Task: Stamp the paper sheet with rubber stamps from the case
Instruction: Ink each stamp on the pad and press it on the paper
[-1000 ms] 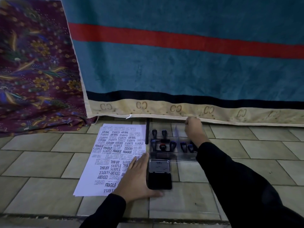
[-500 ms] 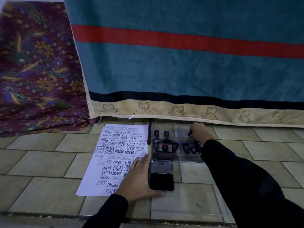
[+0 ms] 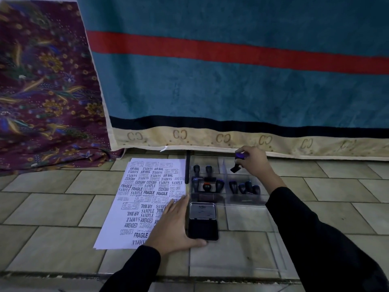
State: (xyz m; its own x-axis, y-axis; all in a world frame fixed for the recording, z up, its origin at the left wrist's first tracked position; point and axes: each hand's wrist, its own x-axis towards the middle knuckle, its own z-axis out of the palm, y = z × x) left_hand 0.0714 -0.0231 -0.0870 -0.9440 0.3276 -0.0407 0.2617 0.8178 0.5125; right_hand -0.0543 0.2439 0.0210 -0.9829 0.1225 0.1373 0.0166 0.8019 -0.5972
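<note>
A white paper sheet (image 3: 139, 207) covered with black stamped words lies on the tiled floor. My left hand (image 3: 173, 228) rests flat on its lower right corner, the thumb beside an open black ink pad (image 3: 203, 225). Right of the sheet stands a clear plastic case (image 3: 246, 200) holding several dark-handled rubber stamps (image 3: 244, 187). My right hand (image 3: 253, 163) is raised over the case's far right compartment and grips one rubber stamp (image 3: 237, 162) with a purple-blue handle, tilted, its black base pointing down and left.
A teal blanket (image 3: 231, 91) with a red stripe and a beige hem hangs just behind the case. A purple floral cloth (image 3: 46, 91) lies at the left. The case's clear lid (image 3: 252, 249) lies open on the tiles toward me.
My right hand went into the case's far right part, closed on a stamp and lifted it out. My left hand has stayed on the sheet.
</note>
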